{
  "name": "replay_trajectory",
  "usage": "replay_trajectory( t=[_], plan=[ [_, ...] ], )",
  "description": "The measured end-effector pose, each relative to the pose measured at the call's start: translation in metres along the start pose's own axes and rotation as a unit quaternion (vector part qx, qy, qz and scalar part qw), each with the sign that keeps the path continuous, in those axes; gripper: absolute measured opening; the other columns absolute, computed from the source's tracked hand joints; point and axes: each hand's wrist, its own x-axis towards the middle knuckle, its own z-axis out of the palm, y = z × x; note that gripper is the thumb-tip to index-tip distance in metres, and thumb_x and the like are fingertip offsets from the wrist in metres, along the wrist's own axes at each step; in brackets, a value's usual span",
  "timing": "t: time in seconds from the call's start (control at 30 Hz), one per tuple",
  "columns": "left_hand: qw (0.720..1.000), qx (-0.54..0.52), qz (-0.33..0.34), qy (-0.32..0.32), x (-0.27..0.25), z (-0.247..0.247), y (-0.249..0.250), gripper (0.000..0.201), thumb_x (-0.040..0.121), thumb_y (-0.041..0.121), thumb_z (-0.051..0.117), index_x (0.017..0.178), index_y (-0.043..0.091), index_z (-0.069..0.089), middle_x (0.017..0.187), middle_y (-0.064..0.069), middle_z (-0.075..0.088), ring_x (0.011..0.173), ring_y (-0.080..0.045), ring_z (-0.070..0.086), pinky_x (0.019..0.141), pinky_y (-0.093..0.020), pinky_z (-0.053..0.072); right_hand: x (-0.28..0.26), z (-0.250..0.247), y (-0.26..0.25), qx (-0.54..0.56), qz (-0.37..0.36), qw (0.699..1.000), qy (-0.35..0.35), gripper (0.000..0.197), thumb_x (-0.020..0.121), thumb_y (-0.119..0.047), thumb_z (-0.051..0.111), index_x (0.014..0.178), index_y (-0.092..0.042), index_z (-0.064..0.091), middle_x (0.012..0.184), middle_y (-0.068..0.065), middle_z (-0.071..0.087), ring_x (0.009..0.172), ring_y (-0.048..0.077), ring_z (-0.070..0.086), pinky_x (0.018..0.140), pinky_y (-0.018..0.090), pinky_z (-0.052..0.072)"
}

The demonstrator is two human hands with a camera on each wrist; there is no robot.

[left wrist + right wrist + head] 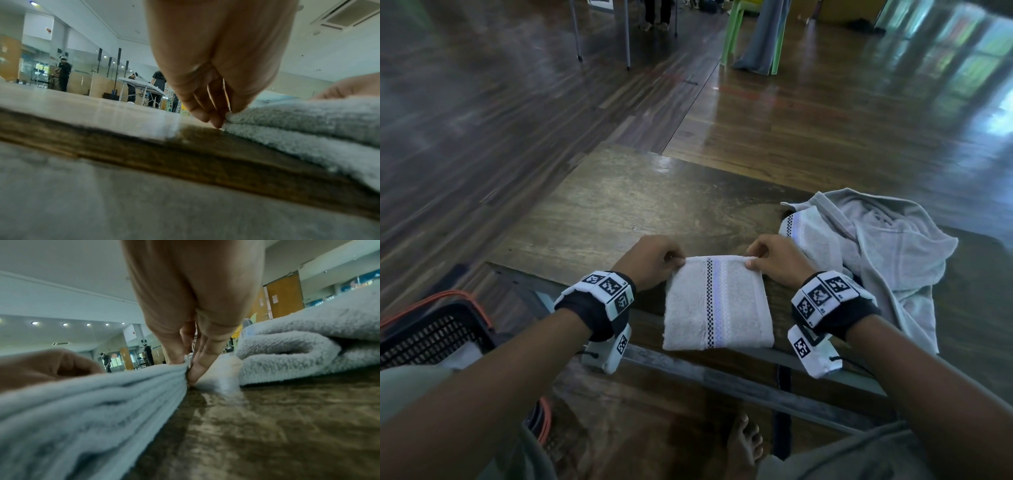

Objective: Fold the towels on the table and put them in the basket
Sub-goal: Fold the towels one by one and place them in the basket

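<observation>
We are in a large indoor hall: a glossy wooden floor (825, 113) spreads toward twelve o'clock, a green plastic chair (751, 34) stands at one o'clock, and people (64, 73) work at a folding table (141, 84) under recessed ceiling lights (64, 324).

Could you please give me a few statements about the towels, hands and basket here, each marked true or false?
1. Both hands pinch the far corners of the folded towel. True: the left hand holds the far left corner and the right hand the far right one.
2. The folded towel already lies in the basket. False: it lies on the table, near its front edge.
3. An unfolded towel lies crumpled to the right of the folded one. True.
4. The basket stands on the table beside the towels. False: it sits low at the person's left, off the table.
5. The folded towel is plain, without any pattern. False: a checked stripe runs across it.
</observation>
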Motion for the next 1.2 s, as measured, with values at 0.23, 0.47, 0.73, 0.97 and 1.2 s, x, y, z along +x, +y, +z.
replay_trajectory(
  t=[0.23,0.47,0.73,0.97,1.2],
  plan=[
    [0.999,0.048,-0.021,-0.006,0.002,-0.004,0.001,0.01,0.089,0.021,0.059,0.089,0.014,0.066,0.086,-0.002,0.068,0.078,-0.016,0.06,0.069,-0.03,0.048,0.003,0.001,-0.001,-0.092,-0.101,0.991,-0.011,0.02,0.079,-0.01,0.068,0.068,-0.017,0.052,0.079,-0.004,0.054,0.078,0.02,0.057,0.075,0.039,0.048],
    [0.999,0.043,-0.019,0.006,0.002,-0.001,-0.001,0.009,0.089,0.02,0.059,0.09,0.013,0.065,0.086,-0.001,0.068,0.077,-0.016,0.06,0.067,-0.026,0.044,0.006,0.002,0.003,-0.07,-0.043,0.997,0.001,0.013,0.08,-0.019,0.069,0.076,-0.017,0.057,0.081,0.001,0.062,0.077,0.019,0.057,0.072,0.038,0.05],
    [0.998,0.051,-0.012,0.023,0.002,0.001,-0.004,0.008,0.088,0.021,0.06,0.087,0.016,0.066,0.085,0.001,0.068,0.074,-0.012,0.057,0.067,-0.024,0.041,0.007,-0.004,-0.002,-0.102,-0.088,0.991,-0.007,0.006,0.085,-0.01,0.061,0.08,-0.014,0.059,0.089,-0.002,0.056,0.084,0.016,0.055,0.078,0.035,0.049],
    [0.999,0.018,-0.009,0.039,0.0,-0.002,-0.003,0.007,0.089,0.016,0.058,0.091,0.012,0.064,0.088,-0.002,0.068,0.076,-0.012,0.055,0.068,-0.022,0.038,0.004,-0.001,0.008,-0.022,-0.125,0.991,0.029,0.007,0.084,-0.006,0.061,0.082,-0.012,0.059,0.081,-0.001,0.063,0.076,0.016,0.06,0.072,0.036,0.052],
    [0.995,0.067,-0.064,0.033,-0.001,0.002,0.005,0.009,0.092,0.021,0.052,0.093,0.015,0.059,0.093,-0.001,0.064,0.083,-0.018,0.057,0.069,-0.029,0.042,0.001,0.01,0.001,-0.107,-0.135,0.983,0.067,0.009,0.084,-0.007,0.06,0.083,-0.016,0.059,0.086,0.001,0.06,0.08,0.022,0.059,0.068,0.036,0.048]
  ],
)
